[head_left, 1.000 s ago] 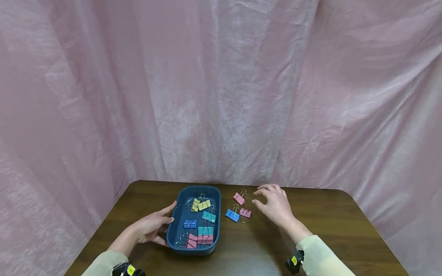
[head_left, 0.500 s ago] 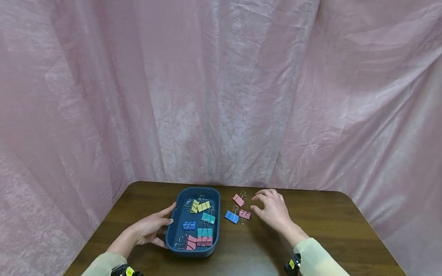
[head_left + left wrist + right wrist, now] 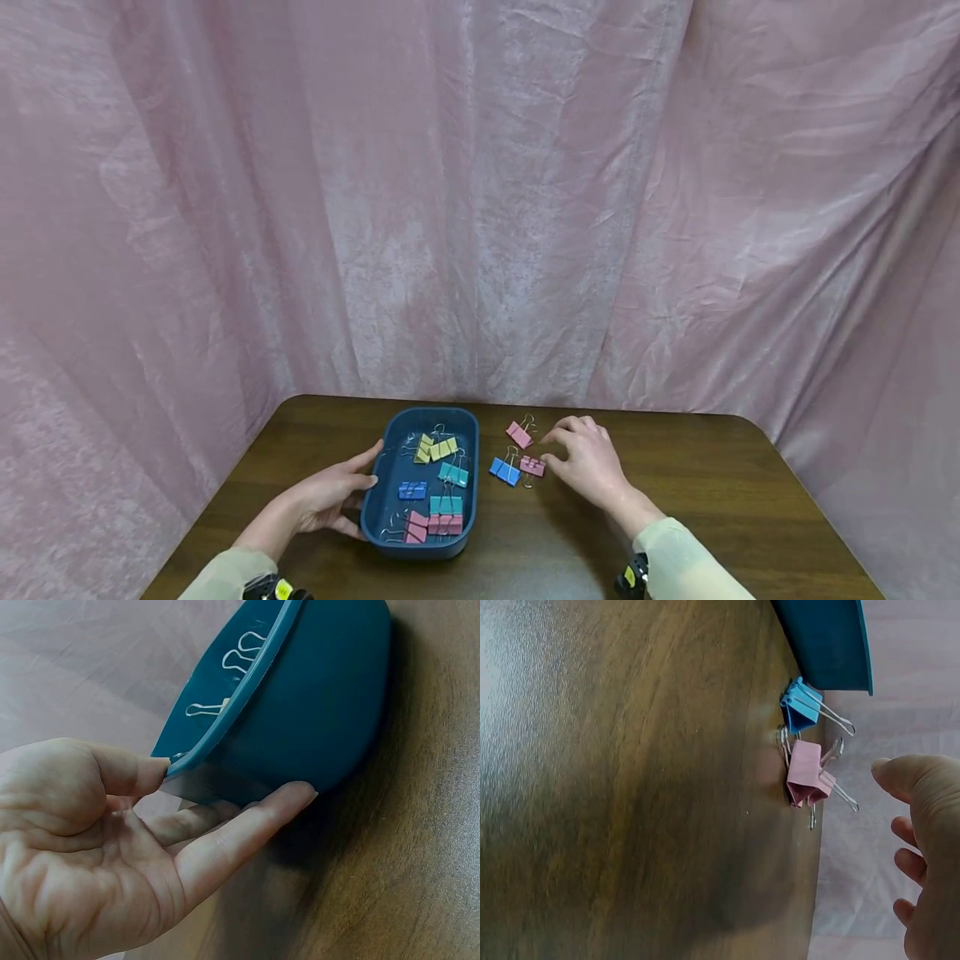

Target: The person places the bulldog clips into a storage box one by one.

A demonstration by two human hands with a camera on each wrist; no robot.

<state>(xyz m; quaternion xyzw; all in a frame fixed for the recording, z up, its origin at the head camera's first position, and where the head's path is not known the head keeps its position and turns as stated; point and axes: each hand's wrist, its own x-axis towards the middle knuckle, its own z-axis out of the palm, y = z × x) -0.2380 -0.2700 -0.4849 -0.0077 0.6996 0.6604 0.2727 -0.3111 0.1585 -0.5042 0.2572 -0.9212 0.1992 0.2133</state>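
Note:
My left hand (image 3: 330, 496) grips the side of a dark blue plastic tray (image 3: 368, 508), thumb at the rim and fingers spread along the outer wall. Yellow, teal, blue and pink binder clips lie inside, among them a yellow clip (image 3: 443, 448) and a teal clip (image 3: 453, 474). Just right of the tray, a blue binder clip (image 3: 505, 472) and two pink ones rest on the table. My right hand (image 3: 588, 462) hovers with relaxed fingers, its tips right by the nearer pink binder clip (image 3: 532, 467). In the right wrist view nothing lies between thumb (image 3: 900, 776) and fingers.
A brown wooden table (image 3: 675, 483) bears everything, with its rounded far edge against a pink curtain (image 3: 480, 208). The farther pink clip (image 3: 519, 433) lies near that edge. The tray's wall stands between the left hand and the loose clips.
My right hand has come slightly left and down, its fingertips closer to the nearer pink binder clip. The left hand stays on the tray.

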